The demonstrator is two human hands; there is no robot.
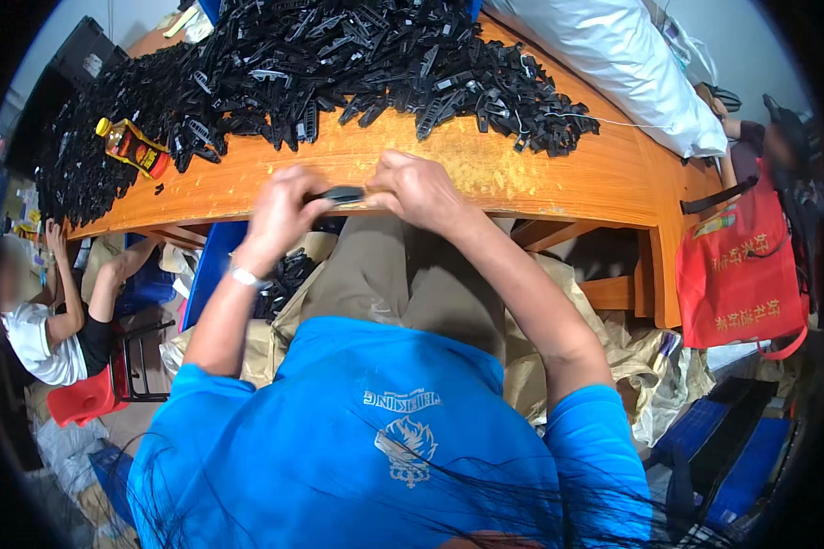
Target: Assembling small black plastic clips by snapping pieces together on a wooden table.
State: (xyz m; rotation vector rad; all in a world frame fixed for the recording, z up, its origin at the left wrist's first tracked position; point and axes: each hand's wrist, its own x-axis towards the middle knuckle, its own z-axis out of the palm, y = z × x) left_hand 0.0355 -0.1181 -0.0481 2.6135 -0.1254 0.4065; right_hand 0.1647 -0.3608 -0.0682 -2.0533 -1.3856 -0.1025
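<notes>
Just over the table's near edge, a small, dark, elongated plastic part (343, 194) spans the gap between my two hands. My right hand (418, 190) is closed, its thumb and fingers pinching the part's right end. My left hand (282, 212) has curled fingers at the other end; motion smears them a little. Beyond both hands a large heap of black plastic parts (330, 69), some with ladder-like slots, covers the far side of the wooden table (485, 174).
A yellow-capped bottle (133, 148) lies tilted against the heap at left. A big white sack (623, 64) rests at the back right, above a red bag (737, 265) by the table's side. Another person (50, 334) sits at far left; a further person's arm shows at far right.
</notes>
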